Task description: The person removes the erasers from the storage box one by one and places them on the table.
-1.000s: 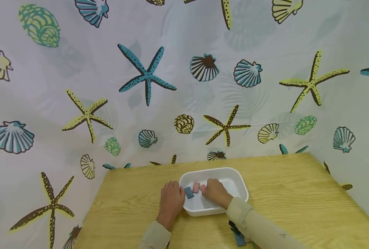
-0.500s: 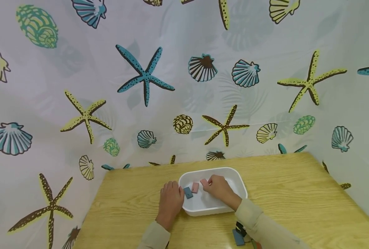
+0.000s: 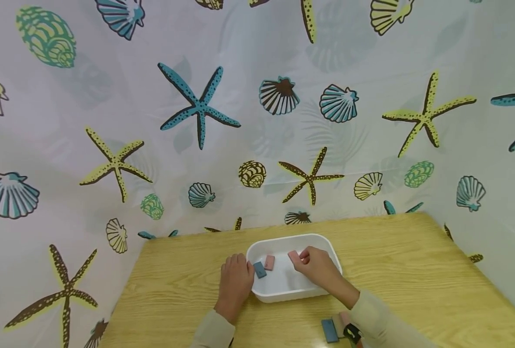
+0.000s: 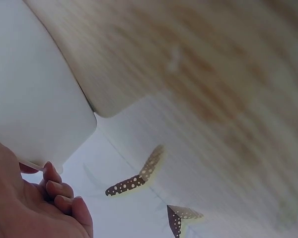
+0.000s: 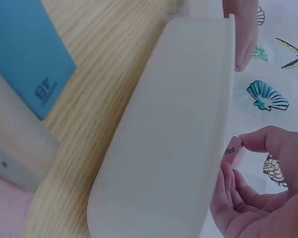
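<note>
My right hand (image 3: pixel 320 267) pinches a pink eraser (image 3: pixel 294 257) between thumb and fingers over the right part of a white plastic tray (image 3: pixel 290 296). The right wrist view shows dark marking on this eraser (image 5: pixel 232 150), with the hand (image 5: pixel 268 183) beyond the tray's wall. On the tray's floor, toward the left, lie a blue eraser (image 3: pixel 260 270) and another pink eraser (image 3: pixel 269 262). My left hand (image 3: pixel 236 282) grips the tray's left rim; in the left wrist view its fingers (image 4: pixel 63 194) curl at the tray's edge.
In front of the tray, on the wooden table (image 3: pixel 175 290), a blue eraser (image 3: pixel 329 331) marked 4B, a beige block (image 3: pixel 338 325) and a pink block (image 3: pixel 345 318) lie side by side near my right wrist. A curtain (image 3: pixel 222 193) with shells and starfish rises behind the table.
My right hand has lifted the pink eraser from the tray floor and drawn it slightly rightward. The blocks in front show more as the forearm shifts right. My left hand stays on the rim.
</note>
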{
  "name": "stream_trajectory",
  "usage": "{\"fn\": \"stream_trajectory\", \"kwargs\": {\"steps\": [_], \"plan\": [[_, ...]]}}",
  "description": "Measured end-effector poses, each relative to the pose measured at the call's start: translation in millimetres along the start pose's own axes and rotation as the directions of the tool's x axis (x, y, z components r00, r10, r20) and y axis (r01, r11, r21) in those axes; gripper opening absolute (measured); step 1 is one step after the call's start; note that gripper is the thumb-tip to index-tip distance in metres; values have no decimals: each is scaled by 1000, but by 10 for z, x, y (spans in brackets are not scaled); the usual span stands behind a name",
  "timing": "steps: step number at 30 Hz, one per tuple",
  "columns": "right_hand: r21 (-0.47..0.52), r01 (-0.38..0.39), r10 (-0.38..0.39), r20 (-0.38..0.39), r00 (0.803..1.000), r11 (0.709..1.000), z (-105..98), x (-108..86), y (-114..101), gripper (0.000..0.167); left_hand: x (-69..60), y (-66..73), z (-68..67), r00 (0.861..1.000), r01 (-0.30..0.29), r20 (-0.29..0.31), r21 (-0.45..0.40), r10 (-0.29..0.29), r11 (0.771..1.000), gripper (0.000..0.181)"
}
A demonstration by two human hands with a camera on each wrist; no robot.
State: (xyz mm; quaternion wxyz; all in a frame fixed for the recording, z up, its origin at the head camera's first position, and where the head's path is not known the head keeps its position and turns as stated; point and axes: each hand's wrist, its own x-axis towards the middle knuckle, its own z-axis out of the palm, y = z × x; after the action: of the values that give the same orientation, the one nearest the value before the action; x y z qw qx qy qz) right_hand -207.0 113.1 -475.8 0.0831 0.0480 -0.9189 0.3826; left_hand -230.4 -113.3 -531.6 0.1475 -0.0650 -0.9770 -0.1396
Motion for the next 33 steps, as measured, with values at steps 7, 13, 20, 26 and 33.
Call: {"fn": "stream_trajectory", "kwargs": {"steps": [7, 13, 20, 26, 33], "plan": [[24, -38, 38, -13, 999, 999, -154, -138, -11, 27, -3, 3, 14, 1000, -5, 1, -6, 5, 1000, 21], [66, -93, 93, 9, 996, 993, -271, -261, -66, 31, 4, -11, 19, 1000, -2, 10, -9, 2, 1000, 22], [125, -149, 143, 61, 988, 981, -381, -433, -51, 29, 9, -12, 18, 1000, -13, 1, -1, 13, 1000, 21], [142, -174, 164, 77, 983, 974, -448, -574, 13, 30, 4, -11, 11, 1000, -18, -5, -19, 18, 1000, 21], [167, -193, 176, 112, 978, 967, -512, -726, 101, 31, -3, -9, 20, 1000, -20, -3, -23, 20, 1000, 20]]}}
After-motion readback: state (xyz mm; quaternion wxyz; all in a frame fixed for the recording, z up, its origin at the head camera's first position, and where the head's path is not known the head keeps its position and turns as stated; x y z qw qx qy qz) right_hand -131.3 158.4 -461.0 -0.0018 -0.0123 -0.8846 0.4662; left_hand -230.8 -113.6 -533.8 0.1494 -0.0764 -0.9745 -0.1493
